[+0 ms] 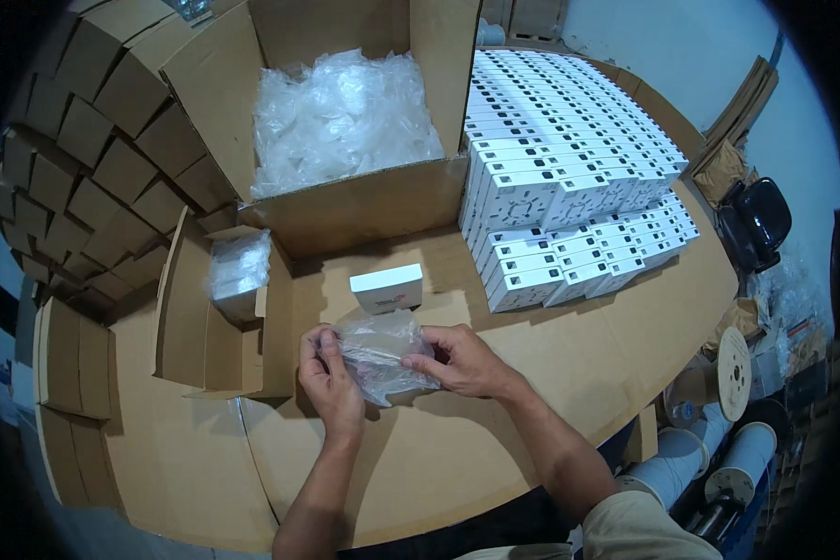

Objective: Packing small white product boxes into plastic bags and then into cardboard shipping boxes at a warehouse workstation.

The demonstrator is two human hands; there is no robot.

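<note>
A clear plastic bag (383,355) is stretched between my two hands above the cardboard-covered table. My left hand (331,378) is closed on its left edge, thumb on top. On the right side, my right hand (462,362) pinches the bag between thumb and fingers. Just beyond the bag stands a small white box (386,289) with a little print on its front. To the left, an open narrow carton (213,359) holds several plastic-wrapped boxes (241,266) at its far end.
A large open carton (373,219) full of crumpled clear bags (341,121) stands behind. White boxes (569,168) are stacked at the back right. Brown cartons (93,168) pile up at the left. Cable spools (733,373) and a black chair (756,224) lie off the table's right.
</note>
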